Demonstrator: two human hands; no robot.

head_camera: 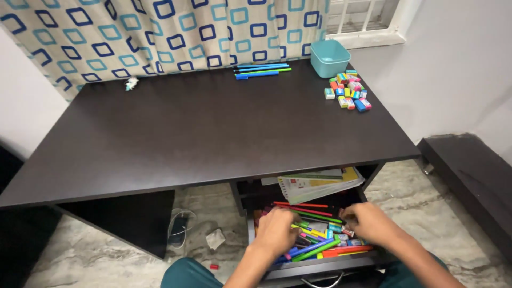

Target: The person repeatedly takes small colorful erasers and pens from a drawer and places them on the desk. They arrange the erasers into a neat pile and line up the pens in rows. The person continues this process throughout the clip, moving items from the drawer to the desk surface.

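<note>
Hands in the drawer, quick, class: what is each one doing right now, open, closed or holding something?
Left hand: curled down among the pens in the drawer; whether it grips one cannot be told.
Right hand: likewise down in the pens; grip cannot be told.

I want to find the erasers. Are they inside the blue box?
No, the colourful erasers lie loose on the dark desk, beside the teal box, not inside it.

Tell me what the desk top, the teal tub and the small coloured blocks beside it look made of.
Desk top: likely laminated board, dark wood-grain with a dull sheen. Teal tub: apparently moulded plastic, matte, one even colour, rounded rim. Small coloured blocks: probably rubber erasers in bright wrappers, too small to be sure.
</note>
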